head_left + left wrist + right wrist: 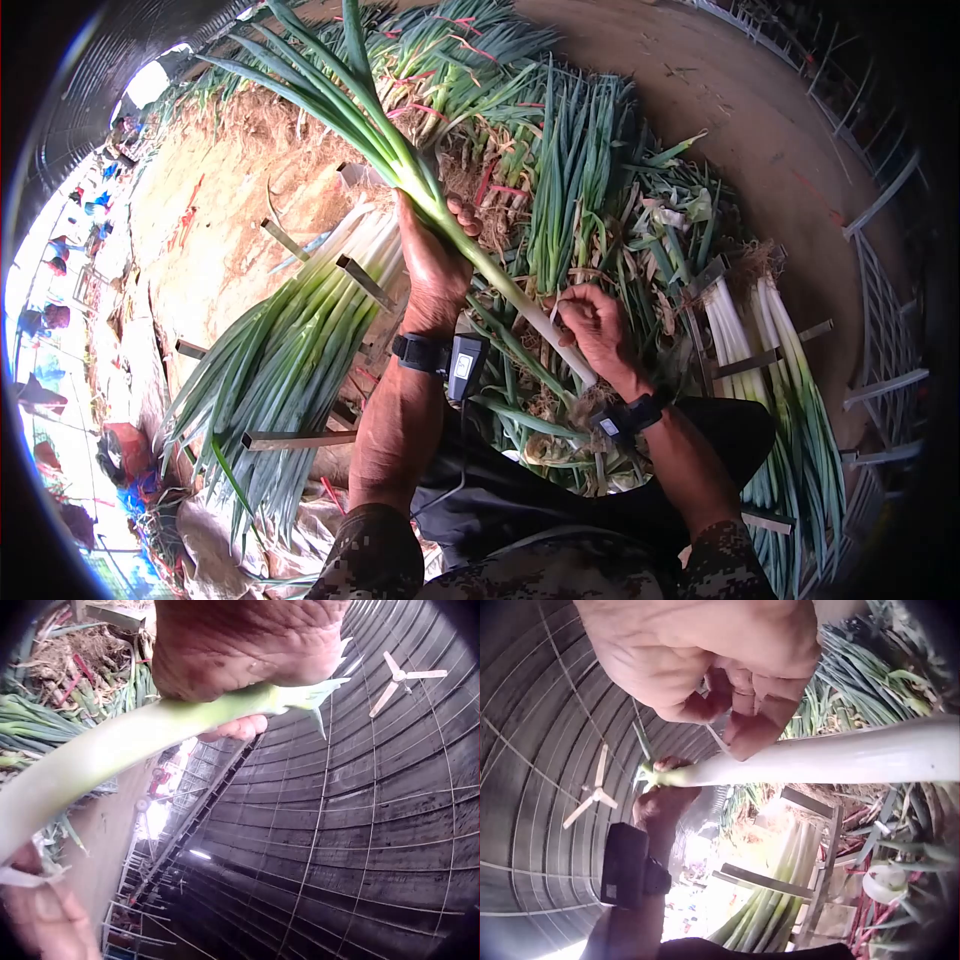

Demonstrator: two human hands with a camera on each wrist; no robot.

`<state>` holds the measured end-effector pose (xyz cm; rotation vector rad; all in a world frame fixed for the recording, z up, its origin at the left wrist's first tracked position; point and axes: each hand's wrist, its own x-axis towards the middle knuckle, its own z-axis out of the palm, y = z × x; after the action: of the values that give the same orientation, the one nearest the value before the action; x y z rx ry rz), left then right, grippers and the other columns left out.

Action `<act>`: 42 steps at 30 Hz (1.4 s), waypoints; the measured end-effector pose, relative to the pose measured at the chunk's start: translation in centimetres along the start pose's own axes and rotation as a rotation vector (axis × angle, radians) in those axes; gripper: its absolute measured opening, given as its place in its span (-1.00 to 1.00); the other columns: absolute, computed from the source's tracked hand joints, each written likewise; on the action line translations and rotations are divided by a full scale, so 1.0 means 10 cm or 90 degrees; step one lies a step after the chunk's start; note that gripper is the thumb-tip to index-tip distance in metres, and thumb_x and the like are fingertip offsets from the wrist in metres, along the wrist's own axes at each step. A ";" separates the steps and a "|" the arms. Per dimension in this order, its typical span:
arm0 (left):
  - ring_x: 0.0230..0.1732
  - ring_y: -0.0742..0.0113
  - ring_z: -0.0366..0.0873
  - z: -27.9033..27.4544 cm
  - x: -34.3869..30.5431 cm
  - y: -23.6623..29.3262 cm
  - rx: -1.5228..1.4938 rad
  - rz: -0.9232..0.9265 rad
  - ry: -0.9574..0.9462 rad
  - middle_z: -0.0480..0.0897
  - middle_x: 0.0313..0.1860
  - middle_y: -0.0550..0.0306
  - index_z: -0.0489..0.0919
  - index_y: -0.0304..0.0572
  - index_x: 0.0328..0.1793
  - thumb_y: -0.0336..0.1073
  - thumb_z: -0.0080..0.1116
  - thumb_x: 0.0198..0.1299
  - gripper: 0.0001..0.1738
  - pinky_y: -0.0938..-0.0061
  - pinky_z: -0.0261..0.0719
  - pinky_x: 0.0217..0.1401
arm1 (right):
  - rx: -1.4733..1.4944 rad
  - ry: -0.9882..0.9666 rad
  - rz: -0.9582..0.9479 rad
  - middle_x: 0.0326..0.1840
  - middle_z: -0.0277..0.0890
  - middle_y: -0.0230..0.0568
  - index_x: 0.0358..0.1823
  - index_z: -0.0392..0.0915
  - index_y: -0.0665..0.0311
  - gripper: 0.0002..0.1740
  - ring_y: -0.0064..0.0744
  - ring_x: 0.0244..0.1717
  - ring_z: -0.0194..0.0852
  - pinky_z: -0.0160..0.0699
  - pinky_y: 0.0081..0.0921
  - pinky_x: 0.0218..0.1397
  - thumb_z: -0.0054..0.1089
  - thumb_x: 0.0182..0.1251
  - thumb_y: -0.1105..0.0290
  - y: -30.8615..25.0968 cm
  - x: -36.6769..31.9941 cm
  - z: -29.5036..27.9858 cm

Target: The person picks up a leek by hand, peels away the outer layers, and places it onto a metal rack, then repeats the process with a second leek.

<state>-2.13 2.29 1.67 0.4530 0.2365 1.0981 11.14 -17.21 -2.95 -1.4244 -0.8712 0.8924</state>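
One long green onion (510,290) slants across the head view, its leaves at upper left and its white end at lower right. My left hand (430,265) grips it where the leaves begin, fingers curled round the stalk (97,746). Beside the white part, my right hand (600,330) pinches a thin pale strip of skin between thumb and fingertips. That strip (718,739) shows below the curled fingers of the right hand (705,660) in the right wrist view, against the stalk. The root end is partly hidden in the head view.
Onions (290,330) lie in a slatted metal rack at left; another bundle (790,390) rests between metal bars at right. Untrimmed onions (580,170) are heaped ahead, with loose leaves and peelings (680,215) beside them. Metal railings (890,300) stand at far right.
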 end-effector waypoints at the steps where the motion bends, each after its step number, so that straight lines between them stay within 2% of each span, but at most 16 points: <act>1: -0.49 0.35 0.39 0.02 0.00 0.03 -0.004 0.004 0.012 0.44 -0.48 0.18 0.41 -0.05 -0.09 0.25 -0.27 0.52 -0.48 0.48 0.42 -0.46 | 0.108 -0.012 0.010 -0.10 0.71 -0.11 -0.07 0.53 0.33 -0.84 -0.46 -0.21 0.69 0.71 -0.55 -0.24 0.16 0.45 0.40 0.00 0.00 -0.02; 2: -0.50 0.36 0.38 0.03 -0.01 0.05 -0.012 0.011 -0.001 0.44 -0.48 0.20 0.41 -0.03 -0.09 0.23 -0.28 0.53 -0.49 0.49 0.41 -0.47 | 0.167 -0.015 0.007 0.00 0.67 -0.09 -0.02 0.51 0.32 -0.84 -0.43 -0.17 0.69 0.76 -0.55 -0.23 0.10 0.51 0.39 -0.01 -0.02 -0.04; 5: -0.53 0.40 0.39 -0.01 0.03 0.11 0.020 0.044 -0.023 0.46 -0.49 0.24 0.41 0.01 -0.08 0.23 -0.29 0.53 -0.51 0.51 0.42 -0.49 | 0.417 -0.002 0.100 -0.13 0.67 -0.13 -0.09 0.51 0.32 -0.83 -0.41 -0.24 0.70 0.78 -0.47 -0.21 0.16 0.44 0.37 -0.03 -0.06 -0.12; 8: -0.60 0.43 0.40 -0.07 0.08 0.21 -0.022 0.049 -0.038 0.45 -0.52 0.23 0.40 -0.02 -0.14 0.25 -0.35 0.53 -0.47 0.54 0.45 -0.58 | 0.316 -0.082 0.104 -0.24 0.66 -0.17 -0.12 0.51 0.35 -0.83 -0.43 -0.34 0.67 0.75 -0.46 -0.22 0.15 0.40 0.39 0.00 -0.11 -0.31; 11: -0.61 0.45 0.40 -0.23 0.16 0.35 0.001 0.070 -0.017 0.48 -0.52 0.22 0.39 -0.01 -0.11 0.25 -0.40 0.54 -0.46 0.55 0.44 -0.59 | 0.115 -0.140 0.077 -0.36 0.59 -0.22 -0.16 0.48 0.33 -0.88 -0.47 -0.41 0.60 0.65 -0.49 -0.29 0.13 0.37 0.44 0.04 -0.27 -0.54; 12: -0.57 0.43 0.39 -0.28 0.17 0.40 -0.005 0.076 -0.022 0.45 -0.50 0.23 0.41 -0.03 -0.11 0.24 -0.36 0.53 -0.46 0.52 0.42 -0.54 | 0.064 -0.148 0.069 -0.41 0.59 -0.25 -0.25 0.52 0.35 -0.90 -0.53 -0.41 0.59 0.58 -0.52 -0.34 0.16 0.34 0.45 0.14 -0.33 -0.64; 15: -0.50 0.38 0.35 -0.48 0.25 0.55 0.000 0.087 -0.055 0.40 -0.46 0.24 0.45 -0.06 -0.07 0.23 -0.31 0.52 -0.46 0.46 0.36 -0.44 | -0.381 -0.155 0.005 -0.39 0.67 -0.14 -0.27 0.60 0.40 -0.86 -0.48 -0.36 0.65 0.64 -0.48 -0.24 0.17 0.32 0.45 0.50 -0.51 -0.96; 18: -0.47 0.37 0.30 -0.57 0.29 0.64 -0.013 0.079 -0.050 0.38 -0.42 0.22 0.46 -0.16 0.07 0.24 -0.31 0.52 -0.40 0.44 0.32 -0.38 | -0.566 -0.166 0.068 -0.33 0.69 -0.13 -0.22 0.66 0.37 -0.85 -0.41 -0.36 0.67 0.63 -0.47 -0.22 0.26 0.28 0.42 0.65 -0.62 -1.07; 21: -0.46 0.35 0.30 -0.61 0.30 0.64 -0.051 0.070 -0.110 0.37 -0.43 0.23 0.45 -0.22 0.09 0.23 -0.32 0.52 -0.37 0.44 0.31 -0.38 | -0.348 -0.070 -0.006 -0.26 0.71 -0.13 -0.13 0.68 0.34 -0.77 -0.31 -0.32 0.71 0.64 -0.45 -0.21 0.33 0.25 0.38 0.47 -0.56 -0.85; 24: -0.49 0.36 0.30 -0.53 0.29 0.60 -0.068 0.054 -0.133 0.35 -0.45 0.22 0.44 -0.30 0.09 0.22 -0.24 0.51 -0.37 0.46 0.31 -0.44 | -0.349 -0.049 -0.122 -0.20 0.71 -0.10 -0.10 0.68 0.31 -0.76 -0.24 -0.26 0.73 0.64 -0.45 -0.20 0.35 0.26 0.34 -0.01 -0.38 -0.51; 30: -0.52 0.40 0.29 -0.37 0.25 0.47 -0.103 0.023 -0.165 0.36 -0.47 0.20 0.48 -0.36 0.04 0.16 -0.14 0.49 -0.40 0.53 0.30 -0.52 | -0.263 -0.056 -0.218 -0.29 0.69 -0.11 -0.13 0.67 0.28 -0.80 -0.18 -0.31 0.72 0.63 -0.38 -0.27 0.32 0.26 0.38 -0.24 -0.11 -0.05; 33: -0.59 0.42 0.27 -0.26 0.19 0.44 -0.128 0.011 -0.099 0.35 -0.51 0.23 0.46 -0.19 -0.10 0.27 -0.21 0.48 -0.39 0.53 0.29 -0.59 | -0.311 -0.067 -0.219 -0.35 0.68 -0.09 -0.17 0.64 0.30 -0.84 -0.12 -0.34 0.72 0.63 -0.35 -0.28 0.30 0.26 0.41 -0.23 -0.07 0.03; 36: -0.59 0.41 0.28 -0.28 0.19 0.45 -0.121 0.001 -0.106 0.35 -0.50 0.23 0.46 -0.20 -0.10 0.28 -0.20 0.48 -0.38 0.53 0.29 -0.59 | -0.349 -0.052 -0.259 -0.37 0.67 -0.04 -0.18 0.62 0.32 -0.85 -0.07 -0.36 0.71 0.63 -0.34 -0.29 0.27 0.26 0.43 -0.13 -0.05 0.02; 39: -0.59 0.41 0.28 -0.31 0.20 0.47 -0.121 -0.001 -0.115 0.36 -0.51 0.22 0.46 -0.20 -0.10 0.28 -0.21 0.48 -0.37 0.53 0.29 -0.58 | -0.324 -0.004 -0.228 -0.36 0.68 -0.03 -0.17 0.62 0.30 -0.85 -0.14 -0.38 0.71 0.61 -0.32 -0.32 0.22 0.30 0.42 -0.04 -0.03 -0.05; 41: -0.58 0.41 0.28 -0.31 0.20 0.50 -0.135 0.000 -0.130 0.36 -0.51 0.22 0.47 -0.22 -0.08 0.28 -0.22 0.48 -0.37 0.53 0.29 -0.58 | -0.248 -0.028 -0.031 -0.32 0.72 -0.20 -0.15 0.59 0.33 -0.80 -0.41 -0.34 0.72 0.62 -0.46 -0.40 0.18 0.41 0.32 -0.02 0.00 -0.20; 42: -0.56 0.41 0.27 -0.34 0.21 0.51 -0.134 0.010 -0.150 0.36 -0.50 0.22 0.47 -0.28 -0.04 0.23 -0.19 0.49 -0.38 0.53 0.28 -0.56 | -0.092 -0.020 0.015 -0.27 0.72 -0.22 -0.12 0.57 0.32 -0.79 -0.44 -0.32 0.72 0.63 -0.53 -0.42 0.17 0.43 0.30 0.01 0.01 -0.25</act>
<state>-6.65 6.86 1.08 0.3916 -0.0904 1.0621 13.47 -18.24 -2.99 -1.5516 -0.9596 0.8858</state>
